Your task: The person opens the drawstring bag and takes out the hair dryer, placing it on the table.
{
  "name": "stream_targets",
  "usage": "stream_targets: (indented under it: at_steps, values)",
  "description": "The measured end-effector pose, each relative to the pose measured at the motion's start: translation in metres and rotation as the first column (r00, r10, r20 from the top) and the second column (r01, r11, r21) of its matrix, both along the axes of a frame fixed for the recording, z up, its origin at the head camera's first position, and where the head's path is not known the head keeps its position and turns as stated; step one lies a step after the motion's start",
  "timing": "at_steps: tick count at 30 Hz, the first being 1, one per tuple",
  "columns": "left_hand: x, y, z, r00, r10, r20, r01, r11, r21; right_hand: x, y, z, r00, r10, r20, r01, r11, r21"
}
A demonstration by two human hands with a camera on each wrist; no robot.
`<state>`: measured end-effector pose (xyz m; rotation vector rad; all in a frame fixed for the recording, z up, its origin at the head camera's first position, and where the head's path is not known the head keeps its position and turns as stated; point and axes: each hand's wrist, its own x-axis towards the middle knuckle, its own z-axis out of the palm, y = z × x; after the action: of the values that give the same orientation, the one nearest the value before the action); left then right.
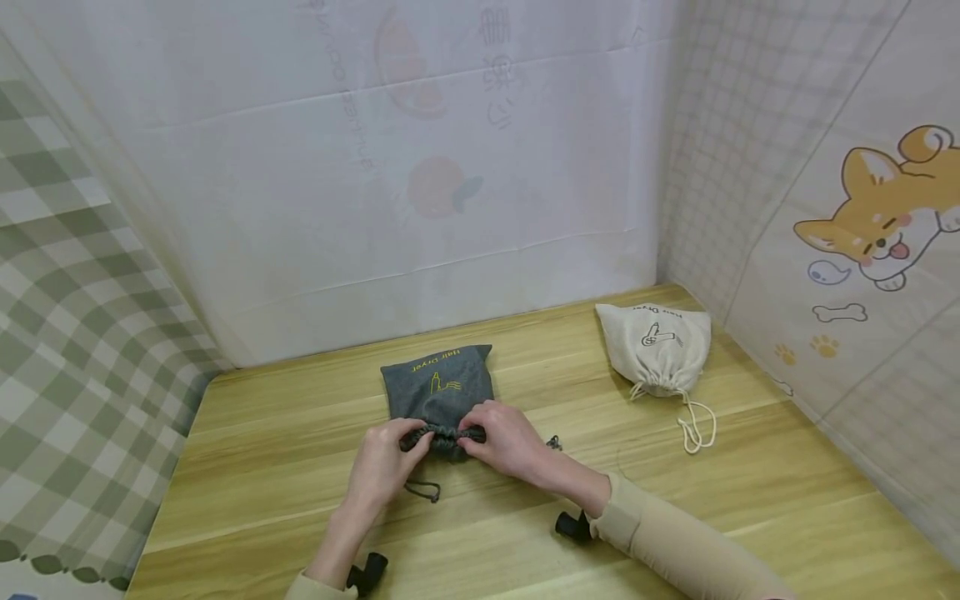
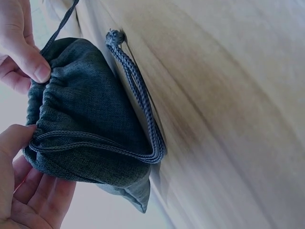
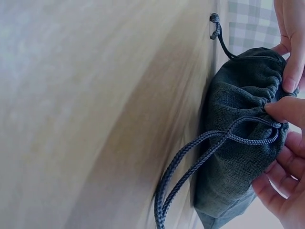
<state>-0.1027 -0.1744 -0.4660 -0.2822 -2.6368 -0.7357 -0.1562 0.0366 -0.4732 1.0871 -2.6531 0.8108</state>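
A dark grey drawstring bag with yellow "Hair Dryer" print lies on the table, its gathered mouth toward the person. My left hand pinches the left side of that mouth between thumb and fingers. On the other side, my right hand grips the ruched edge, its thumb close to the left one. In the left wrist view, a doubled, knotted cord trails from the bag onto the wood. Another looped cord hangs from the opposite end in the right wrist view. The bag's contents are hidden.
A cream drawstring bag with dark print lies at the back right of the wooden table, its white cord loose. Black devices sit at both wrists. A white curtain hangs behind, with checked cloth at the left.
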Motion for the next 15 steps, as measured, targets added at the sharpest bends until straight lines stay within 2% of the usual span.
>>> stream_targets:
  at_steps: [15]
  values:
    - [0.0001, -0.0054, 0.0010, 0.998, -0.014, -0.063, 0.016, 0.999, 0.035, -0.0057, 0.0077, 0.0001, 1.000, -0.027, -0.014, 0.027, 1.000, -0.006]
